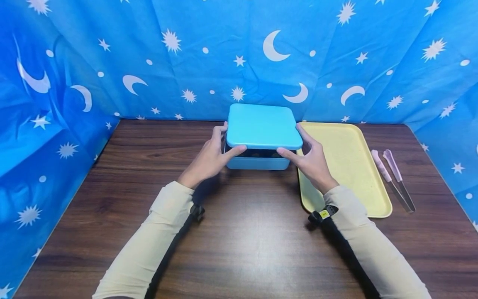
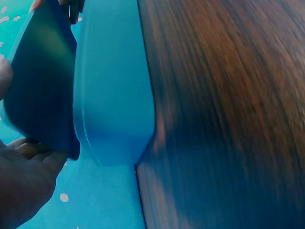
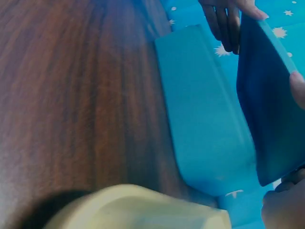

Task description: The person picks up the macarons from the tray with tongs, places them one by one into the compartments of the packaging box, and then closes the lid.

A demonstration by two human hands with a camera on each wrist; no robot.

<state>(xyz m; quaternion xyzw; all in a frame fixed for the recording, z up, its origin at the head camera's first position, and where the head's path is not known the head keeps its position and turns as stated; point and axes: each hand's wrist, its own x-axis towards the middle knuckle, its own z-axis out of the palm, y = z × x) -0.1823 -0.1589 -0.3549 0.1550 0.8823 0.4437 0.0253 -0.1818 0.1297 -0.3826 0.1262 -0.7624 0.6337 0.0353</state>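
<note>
A bright blue lid point(image 1: 263, 126) is held between both hands over a blue box point(image 1: 257, 163) at the back of the table. The left hand point(image 1: 209, 158) grips the lid's left side, its thumb on the front edge and its fingers along the side. On the opposite side the right hand point(image 1: 315, 160) grips it the same way. Both wrist views show the lid point(image 2: 43, 71) tilted away from the box point(image 3: 205, 119), with a gap between them. A dark strip of the box's inside shows below the lid in the head view; its contents are unclear.
Right of the box lies a pale yellow tray point(image 1: 343, 166), partly under the right forearm. Beyond it are tongs point(image 1: 399, 187) with metal arms and pale pink ends. A blue curtain point(image 1: 224, 54) with moons and stars borders the wooden table point(image 1: 257, 232) at the back and sides.
</note>
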